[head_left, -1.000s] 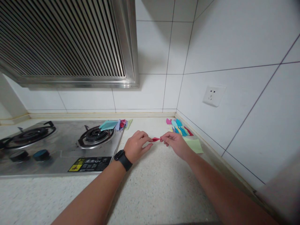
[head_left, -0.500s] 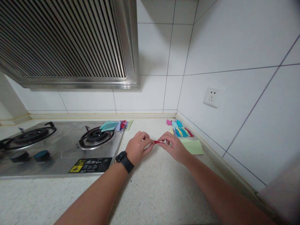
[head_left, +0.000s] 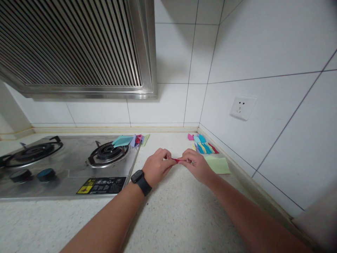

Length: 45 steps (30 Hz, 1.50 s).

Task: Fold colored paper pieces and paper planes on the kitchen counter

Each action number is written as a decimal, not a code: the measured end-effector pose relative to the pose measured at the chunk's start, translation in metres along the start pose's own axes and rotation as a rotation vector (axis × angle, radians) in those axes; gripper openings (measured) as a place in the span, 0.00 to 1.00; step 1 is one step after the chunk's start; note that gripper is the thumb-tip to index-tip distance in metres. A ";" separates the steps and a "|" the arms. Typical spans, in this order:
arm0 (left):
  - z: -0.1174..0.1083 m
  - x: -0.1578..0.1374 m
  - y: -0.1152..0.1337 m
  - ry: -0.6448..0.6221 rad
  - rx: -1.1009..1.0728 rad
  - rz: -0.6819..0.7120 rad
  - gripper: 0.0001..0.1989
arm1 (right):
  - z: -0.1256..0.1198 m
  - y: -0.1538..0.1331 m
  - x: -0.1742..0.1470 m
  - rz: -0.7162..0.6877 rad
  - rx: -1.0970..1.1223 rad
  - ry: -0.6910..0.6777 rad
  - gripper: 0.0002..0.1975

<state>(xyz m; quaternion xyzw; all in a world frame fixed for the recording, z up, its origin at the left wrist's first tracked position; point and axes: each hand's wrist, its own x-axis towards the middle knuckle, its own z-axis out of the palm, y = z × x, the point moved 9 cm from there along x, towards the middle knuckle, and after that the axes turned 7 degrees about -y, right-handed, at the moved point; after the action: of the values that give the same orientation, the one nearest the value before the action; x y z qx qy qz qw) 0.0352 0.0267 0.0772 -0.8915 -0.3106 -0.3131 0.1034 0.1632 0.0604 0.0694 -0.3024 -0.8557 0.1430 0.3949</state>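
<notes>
Left hand (head_left: 157,166) and right hand (head_left: 197,166) pinch red paper (head_left: 177,160) over the speckled counter (head_left: 179,218).

The red piece (head_left: 177,161) looks papery, the hood (head_left: 147,63) shiny metal.

The folded paper slip (head_left: 177,160) at centre is red; right of it, a paper sheet (head_left: 219,166) is pale green and small folded papers (head_left: 202,148) mix blue, yellow, pink and red. The smartwatch (head_left: 137,176) is black. At left, the silver cooktop (head_left: 76,144) bears a black-and-yellow label (head_left: 101,185); the off-white countertop (head_left: 171,218) is speckled.
</notes>
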 end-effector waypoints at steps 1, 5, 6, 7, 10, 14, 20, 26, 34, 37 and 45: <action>0.000 0.000 0.000 -0.002 0.003 0.004 0.10 | 0.000 -0.001 0.000 -0.003 -0.001 0.001 0.07; 0.000 0.001 0.001 0.000 0.002 0.001 0.10 | -0.002 -0.001 0.000 -0.010 0.003 0.008 0.08; -0.001 0.001 0.000 0.001 -0.005 -0.008 0.10 | -0.002 -0.001 0.000 -0.010 0.004 0.011 0.08; -0.002 0.001 -0.001 0.004 -0.015 -0.021 0.09 | -0.003 0.000 0.000 -0.010 0.004 0.014 0.08; -0.005 0.001 -0.006 0.021 -0.066 -0.085 0.09 | -0.003 0.000 -0.001 -0.010 0.002 0.007 0.08; -0.006 0.000 -0.012 0.032 -0.113 -0.134 0.08 | -0.002 -0.002 -0.001 -0.021 -0.010 -0.017 0.08; 0.001 0.001 -0.011 -0.023 -0.116 -0.087 0.08 | -0.002 -0.006 -0.001 -0.049 -0.030 -0.018 0.08; 0.002 0.001 -0.009 -0.031 -0.091 -0.064 0.08 | -0.001 -0.009 0.000 -0.060 -0.036 -0.020 0.08; -0.001 0.001 -0.006 0.011 -0.075 -0.069 0.08 | 0.002 -0.013 0.000 -0.081 -0.034 -0.039 0.07; -0.002 0.001 -0.005 0.014 -0.081 -0.071 0.08 | 0.004 -0.012 0.000 -0.079 -0.030 -0.048 0.06; 0.000 0.000 -0.007 0.013 -0.098 -0.092 0.09 | 0.006 -0.015 0.000 -0.091 -0.043 -0.051 0.05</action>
<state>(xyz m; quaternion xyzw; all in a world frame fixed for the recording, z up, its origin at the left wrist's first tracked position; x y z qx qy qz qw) 0.0309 0.0321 0.0771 -0.8781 -0.3349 -0.3383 0.0474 0.1527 0.0486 0.0726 -0.2677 -0.8812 0.1141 0.3727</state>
